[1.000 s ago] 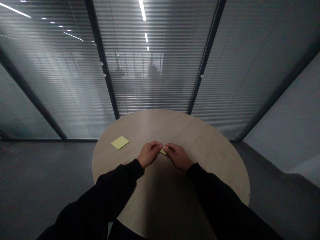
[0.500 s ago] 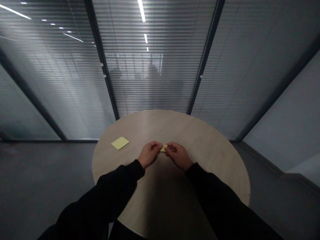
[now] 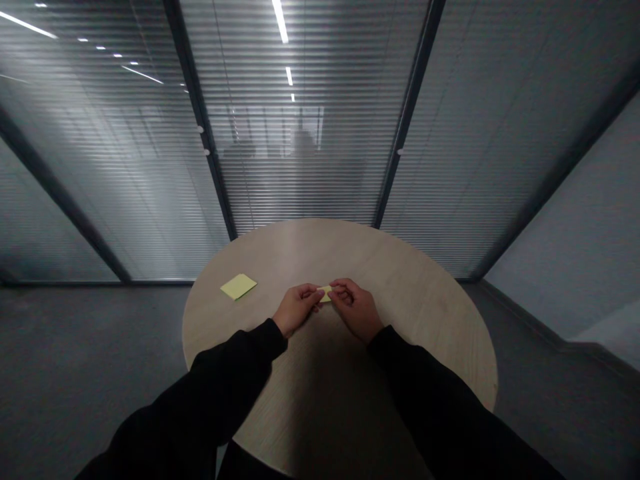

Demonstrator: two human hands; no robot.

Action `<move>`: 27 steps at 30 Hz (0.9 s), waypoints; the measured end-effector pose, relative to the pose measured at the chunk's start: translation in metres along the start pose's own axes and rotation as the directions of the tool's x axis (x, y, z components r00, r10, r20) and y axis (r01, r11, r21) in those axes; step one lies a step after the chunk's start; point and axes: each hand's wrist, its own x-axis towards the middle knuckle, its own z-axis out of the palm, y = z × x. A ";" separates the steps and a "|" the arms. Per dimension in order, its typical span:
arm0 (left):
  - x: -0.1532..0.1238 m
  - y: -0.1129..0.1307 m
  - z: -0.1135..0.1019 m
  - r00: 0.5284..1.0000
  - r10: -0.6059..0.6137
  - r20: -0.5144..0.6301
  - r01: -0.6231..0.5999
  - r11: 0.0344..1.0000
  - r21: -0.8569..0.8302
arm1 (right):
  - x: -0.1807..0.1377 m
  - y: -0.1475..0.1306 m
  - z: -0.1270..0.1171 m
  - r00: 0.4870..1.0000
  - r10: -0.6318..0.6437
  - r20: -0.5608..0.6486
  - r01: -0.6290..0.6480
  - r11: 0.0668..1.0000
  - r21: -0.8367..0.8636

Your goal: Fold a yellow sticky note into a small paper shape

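Observation:
A small piece of yellow paper (image 3: 325,294) is held between my two hands over the middle of the table. My left hand (image 3: 298,308) pinches its left end between thumb and fingers. At its right end, my right hand (image 3: 355,307) grips it the same way. Fingers cover both ends, so only the middle of the paper shows, and I cannot tell how it is folded. To the left of my hands, a yellow sticky-note pad (image 3: 239,287) lies flat on the table, touched by neither hand.
The round wooden table (image 3: 425,287) has a curved edge all around. Behind it stands a glass partition with blinds (image 3: 305,180) and dark frames. A pale wall (image 3: 580,253) rises on the right, and grey floor (image 3: 100,360) surrounds the table.
My right hand's fingers have shifted slightly up on the paper, and a little more of it shows between the hands. The whole view has drifted slightly; the pad stays put.

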 end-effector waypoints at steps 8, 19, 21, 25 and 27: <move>0.002 0.000 0.000 1.000 -0.008 -0.026 0.007 0.999 -0.045 | 0.000 -0.008 -0.004 0.988 -0.153 -0.026 0.139 0.945 -0.296; 0.001 0.000 -0.001 0.998 0.000 -0.067 -0.004 0.998 -0.064 | -0.004 -0.011 -0.005 0.957 -0.284 0.065 0.270 0.780 -0.564; 0.001 0.000 -0.001 0.997 -0.010 -0.071 0.006 0.998 -0.063 | -0.005 -0.014 -0.004 0.954 -0.292 0.068 0.278 0.775 -0.567; 0.001 0.000 -0.001 0.998 -0.009 -0.056 0.006 0.998 -0.059 | -0.004 -0.018 -0.005 0.958 -0.283 0.042 0.265 0.825 -0.499; 0.001 0.001 -0.001 0.999 -0.011 -0.040 0.009 0.999 -0.041 | -0.003 -0.018 -0.005 0.966 -0.258 0.022 0.241 0.864 -0.442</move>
